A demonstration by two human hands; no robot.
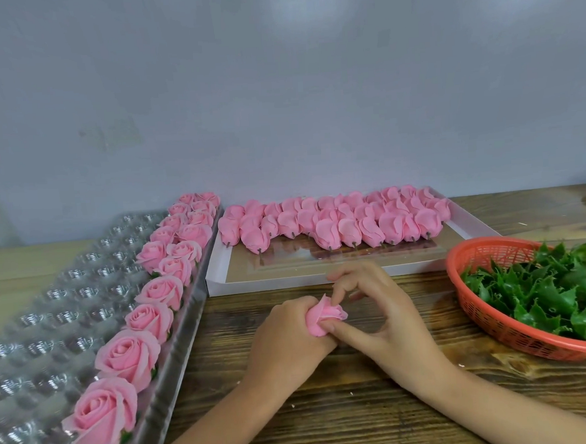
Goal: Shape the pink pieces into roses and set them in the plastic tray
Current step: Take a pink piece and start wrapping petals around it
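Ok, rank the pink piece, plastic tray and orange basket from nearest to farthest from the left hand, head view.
1. Pink piece, gripped in the left hand.
2. Plastic tray, just to its left.
3. Orange basket, far right, beyond the right hand.

basket [479, 314] cut off right, tray [50, 307] left
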